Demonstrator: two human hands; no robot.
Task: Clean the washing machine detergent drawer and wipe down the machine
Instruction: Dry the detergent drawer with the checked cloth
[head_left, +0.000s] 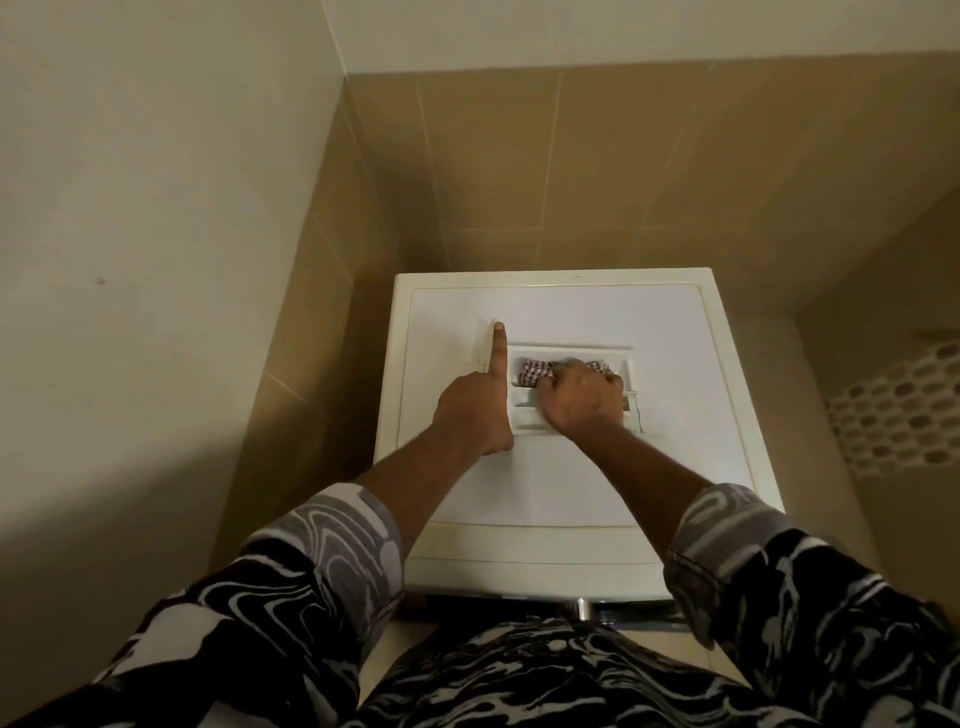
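A white washing machine (571, 478) stands in a tiled corner, seen from above. The white detergent drawer (524, 415) lies on its top, with its front panel (485, 348) to the left. My left hand (475, 410) holds the drawer at that panel, index finger straight along it and the other fingers curled. My right hand (579, 402) grips a red-and-white checked cloth (535, 371) and presses it into the drawer's far compartment. Most of the cloth is hidden under the hand.
Beige tiled walls close in behind and to the left of the machine. A white perforated basket (904, 410) stands to the right. A chrome part (584, 608) shows at the machine's front edge, just above my patterned clothing.
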